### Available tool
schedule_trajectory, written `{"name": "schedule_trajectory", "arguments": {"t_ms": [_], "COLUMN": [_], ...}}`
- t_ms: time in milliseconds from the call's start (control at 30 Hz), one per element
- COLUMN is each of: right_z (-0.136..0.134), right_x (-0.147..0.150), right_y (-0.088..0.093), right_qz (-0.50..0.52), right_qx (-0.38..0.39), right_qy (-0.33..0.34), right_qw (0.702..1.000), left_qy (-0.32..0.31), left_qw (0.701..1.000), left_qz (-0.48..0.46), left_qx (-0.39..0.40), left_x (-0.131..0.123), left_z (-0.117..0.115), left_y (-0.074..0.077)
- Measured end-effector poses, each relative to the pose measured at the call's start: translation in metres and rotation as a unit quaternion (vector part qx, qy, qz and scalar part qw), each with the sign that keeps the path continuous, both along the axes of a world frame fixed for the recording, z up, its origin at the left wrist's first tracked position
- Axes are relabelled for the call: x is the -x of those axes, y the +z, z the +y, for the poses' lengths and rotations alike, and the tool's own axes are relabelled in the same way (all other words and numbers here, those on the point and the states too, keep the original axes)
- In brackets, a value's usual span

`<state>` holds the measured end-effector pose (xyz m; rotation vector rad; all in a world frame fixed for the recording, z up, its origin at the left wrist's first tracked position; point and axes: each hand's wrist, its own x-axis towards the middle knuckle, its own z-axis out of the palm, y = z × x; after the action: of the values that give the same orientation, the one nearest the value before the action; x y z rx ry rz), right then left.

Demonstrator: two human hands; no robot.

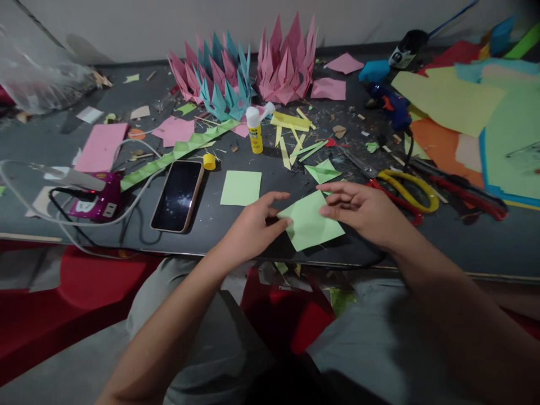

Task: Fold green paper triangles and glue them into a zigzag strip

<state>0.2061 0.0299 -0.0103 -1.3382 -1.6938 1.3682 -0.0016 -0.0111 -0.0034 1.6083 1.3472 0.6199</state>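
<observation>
A light green paper square (310, 224) lies at the near edge of the dark table (211, 225). My left hand (253, 225) pinches its left corner with thumb and fingers closed on it. On the right side of the sheet, my right hand (363, 211) presses its fingertips down on the top edge. A second green square (241, 188) rests flat just to the left, and a folded green piece (323, 171) sits behind.
A phone (178, 196) lies left of the hands, beside a purple device (99, 202) with cables. Farther back stand a glue stick (254, 130), pink and teal paper crowns (248, 70) and paper scraps. Yellow-and-red scissors (407, 191), a blue glue gun (390, 104) and stacked coloured sheets (481, 118) occupy the right.
</observation>
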Motion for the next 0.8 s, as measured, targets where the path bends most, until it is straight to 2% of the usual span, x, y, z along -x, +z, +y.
{"name": "schedule_trajectory", "arguments": {"t_ms": [133,267,433,600,800], "right_z": [0.004,0.004,0.005,0.006,0.007], "right_x": [-0.002,-0.004,-0.01,-0.016,-0.028], "right_y": [-0.014,-0.019,-0.021,-0.022,-0.02], "right_qz": [-0.059,-0.144,-0.149,-0.145,-0.164], "right_qx": [-0.023,-0.157,-0.277,-0.313,-0.334], "right_qy": [0.041,0.08,0.135,0.166,0.239], "right_qw": [0.997,0.974,0.939,0.924,0.897], "left_qy": [0.009,-0.025,-0.043,-0.094,-0.183], "left_qw": [0.995,0.978,0.97,0.957,0.908], "left_qz": [0.036,0.105,0.127,0.156,0.201], "left_qx": [-0.094,-0.177,-0.202,-0.225,-0.318], "left_x": [0.002,0.0,-0.006,-0.007,0.001], "left_z": [0.009,0.01,0.004,0.001,-0.001], "left_y": [-0.011,-0.021,-0.022,-0.022,-0.022]}}
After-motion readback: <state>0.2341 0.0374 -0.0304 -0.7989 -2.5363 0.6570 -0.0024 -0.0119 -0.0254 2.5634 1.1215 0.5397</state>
